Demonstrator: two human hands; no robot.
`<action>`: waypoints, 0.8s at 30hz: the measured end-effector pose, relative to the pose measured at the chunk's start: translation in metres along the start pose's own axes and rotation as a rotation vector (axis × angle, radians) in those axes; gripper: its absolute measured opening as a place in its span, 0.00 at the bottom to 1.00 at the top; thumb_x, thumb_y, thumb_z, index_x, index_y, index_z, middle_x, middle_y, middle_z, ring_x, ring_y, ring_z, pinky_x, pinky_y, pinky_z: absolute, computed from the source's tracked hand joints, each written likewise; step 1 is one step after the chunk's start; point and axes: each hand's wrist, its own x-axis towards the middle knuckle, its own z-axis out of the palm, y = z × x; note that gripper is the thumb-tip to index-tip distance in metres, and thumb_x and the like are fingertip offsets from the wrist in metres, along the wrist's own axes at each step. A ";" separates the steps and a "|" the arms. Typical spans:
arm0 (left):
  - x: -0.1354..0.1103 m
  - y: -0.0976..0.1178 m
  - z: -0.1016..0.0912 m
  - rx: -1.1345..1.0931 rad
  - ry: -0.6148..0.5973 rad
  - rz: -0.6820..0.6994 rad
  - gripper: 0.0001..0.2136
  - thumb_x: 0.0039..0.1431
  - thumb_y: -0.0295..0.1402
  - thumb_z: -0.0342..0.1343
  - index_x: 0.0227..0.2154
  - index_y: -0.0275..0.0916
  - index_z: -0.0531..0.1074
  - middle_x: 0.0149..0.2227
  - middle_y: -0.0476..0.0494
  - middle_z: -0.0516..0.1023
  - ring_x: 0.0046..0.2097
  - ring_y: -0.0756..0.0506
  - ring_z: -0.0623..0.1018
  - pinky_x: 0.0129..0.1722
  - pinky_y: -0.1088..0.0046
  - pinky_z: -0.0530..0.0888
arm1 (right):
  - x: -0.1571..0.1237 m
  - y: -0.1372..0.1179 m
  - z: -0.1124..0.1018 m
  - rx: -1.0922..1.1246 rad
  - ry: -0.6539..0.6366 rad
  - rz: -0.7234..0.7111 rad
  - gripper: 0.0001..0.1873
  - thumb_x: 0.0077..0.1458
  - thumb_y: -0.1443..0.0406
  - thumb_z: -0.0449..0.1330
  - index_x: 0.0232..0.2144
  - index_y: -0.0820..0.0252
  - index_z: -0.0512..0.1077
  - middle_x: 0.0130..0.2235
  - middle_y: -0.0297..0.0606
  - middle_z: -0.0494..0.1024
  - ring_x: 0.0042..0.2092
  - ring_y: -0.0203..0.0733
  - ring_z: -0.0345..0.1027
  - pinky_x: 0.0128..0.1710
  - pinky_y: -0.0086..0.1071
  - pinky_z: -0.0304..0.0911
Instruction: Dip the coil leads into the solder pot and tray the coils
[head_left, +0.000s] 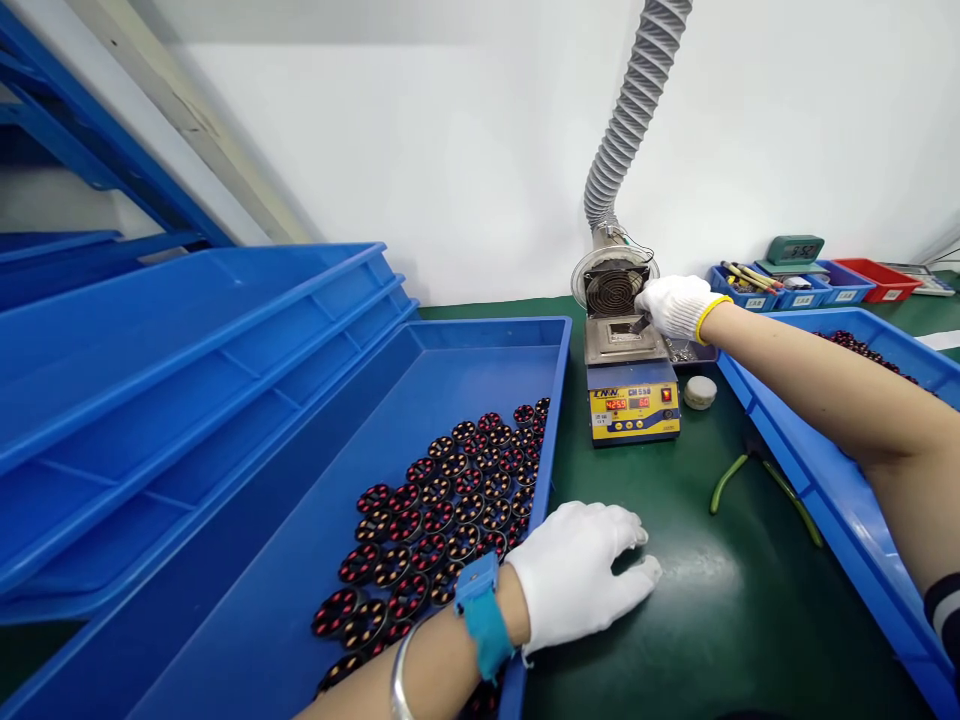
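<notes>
My left hand [581, 570], in a white glove, rests over the green tabletop beside the tray's edge. Its fingers are apart and nothing is in them. My right hand [673, 305], in a white knit glove with a yellow cuff, is closed above the solder pot [634, 400]. From its fingers a small dark flat piece [640, 324] points down at the pot's opening; the glove hides most of it. The pot's panel shows lit red digits. Many round black coil parts with red and copper windings [450, 500] lie in the blue tray [559, 420] on the left.
A fume hose [637, 110] with a fan hangs behind the pot. Green-handled pliers [750, 455] and a round white tin [700, 392] lie to its right. Another blue tray [780, 430] holds small dark parts. Stacked blue trays [225, 370] stand left; small bins [802, 298] line the back.
</notes>
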 end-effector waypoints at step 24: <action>-0.002 -0.003 0.006 -0.033 0.062 0.018 0.19 0.61 0.47 0.48 0.40 0.41 0.79 0.40 0.42 0.82 0.41 0.42 0.80 0.43 0.67 0.74 | 0.000 -0.005 -0.009 0.114 0.179 0.094 0.16 0.54 0.65 0.54 0.41 0.62 0.78 0.40 0.54 0.79 0.45 0.59 0.74 0.43 0.47 0.69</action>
